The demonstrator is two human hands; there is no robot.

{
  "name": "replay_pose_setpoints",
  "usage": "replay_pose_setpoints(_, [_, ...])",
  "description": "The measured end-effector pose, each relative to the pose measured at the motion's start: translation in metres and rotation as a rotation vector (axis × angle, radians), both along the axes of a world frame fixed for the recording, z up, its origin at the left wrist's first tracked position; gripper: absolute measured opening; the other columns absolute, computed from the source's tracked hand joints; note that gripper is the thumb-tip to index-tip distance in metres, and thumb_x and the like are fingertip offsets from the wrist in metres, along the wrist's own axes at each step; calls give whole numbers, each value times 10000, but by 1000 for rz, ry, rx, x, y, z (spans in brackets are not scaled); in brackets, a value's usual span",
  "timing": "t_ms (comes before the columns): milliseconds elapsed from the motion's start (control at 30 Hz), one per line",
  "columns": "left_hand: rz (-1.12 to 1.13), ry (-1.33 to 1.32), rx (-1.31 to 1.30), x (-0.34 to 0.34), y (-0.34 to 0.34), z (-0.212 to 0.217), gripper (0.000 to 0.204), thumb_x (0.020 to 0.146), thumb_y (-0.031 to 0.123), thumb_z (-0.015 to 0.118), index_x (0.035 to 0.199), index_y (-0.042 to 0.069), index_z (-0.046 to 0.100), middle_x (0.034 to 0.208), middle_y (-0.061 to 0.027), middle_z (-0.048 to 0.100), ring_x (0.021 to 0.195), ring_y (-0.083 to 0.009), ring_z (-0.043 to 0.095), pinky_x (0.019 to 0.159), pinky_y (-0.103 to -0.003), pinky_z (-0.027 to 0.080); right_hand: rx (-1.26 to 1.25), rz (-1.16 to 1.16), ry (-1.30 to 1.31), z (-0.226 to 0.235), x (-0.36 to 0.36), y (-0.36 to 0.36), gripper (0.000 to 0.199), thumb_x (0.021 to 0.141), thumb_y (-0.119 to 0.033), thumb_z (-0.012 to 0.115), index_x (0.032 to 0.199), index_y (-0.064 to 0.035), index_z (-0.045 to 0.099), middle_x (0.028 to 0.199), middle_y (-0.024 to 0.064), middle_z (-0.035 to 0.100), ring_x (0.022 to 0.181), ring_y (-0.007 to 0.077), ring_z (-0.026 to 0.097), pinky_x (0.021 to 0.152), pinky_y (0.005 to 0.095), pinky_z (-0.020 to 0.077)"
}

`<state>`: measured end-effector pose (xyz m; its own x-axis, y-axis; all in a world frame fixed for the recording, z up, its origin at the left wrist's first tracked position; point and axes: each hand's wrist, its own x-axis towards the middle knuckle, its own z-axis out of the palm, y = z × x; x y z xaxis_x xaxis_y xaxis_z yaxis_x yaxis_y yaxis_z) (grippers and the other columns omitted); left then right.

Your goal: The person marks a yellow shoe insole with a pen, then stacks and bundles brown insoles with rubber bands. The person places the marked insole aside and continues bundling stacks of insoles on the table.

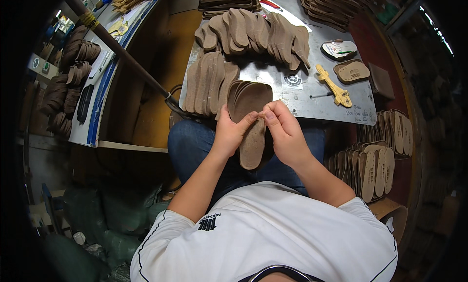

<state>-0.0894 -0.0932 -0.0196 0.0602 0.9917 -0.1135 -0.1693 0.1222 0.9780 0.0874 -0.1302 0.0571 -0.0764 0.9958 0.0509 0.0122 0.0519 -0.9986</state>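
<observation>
Brown insoles (250,98) stand in a small bundle over my lap, against the near edge of the table. My left hand (230,135) is closed round the bundle's left side, its thumb lying across the front. Below the thumb, the narrower end of the front insole (252,153) points down toward my body. My right hand (283,132) is at the right edge of the insoles, thumb and forefinger pinched together close to my left thumb. Something thin and pale may be between the fingertips, too small to make out.
Rows of brown insoles (239,31) cover the metal table (336,106). At its right lie a yellow template (334,87), a pen and two sole-shaped pieces (352,71). More insoles (375,170) stand low on my right. A slanted pole (122,50) rises at the left.
</observation>
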Motion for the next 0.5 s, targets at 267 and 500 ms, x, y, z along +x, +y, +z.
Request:
replay_pose_setpoints(267, [142,544,13,-2,14,2,1170,851,439,1013,1624,-184,394,1483,-387,670,1377,-434,695,1183,-472,540,284,617,-359,59,-19,-46,182,993,-64,801,1067,-31,638,1042,159,622,939,330,613,852,433,527])
replay_pose_setpoints(500, [-65,414,268,-9,-13,24,1024,922,307,969,1671,-98,399,1512,-310,674,1389,-412,691,1204,-475,522,88,15,-105,48,41,40,126,1065,-113,818,1083,11,824,930,-18,767,835,27,640,748,220,509])
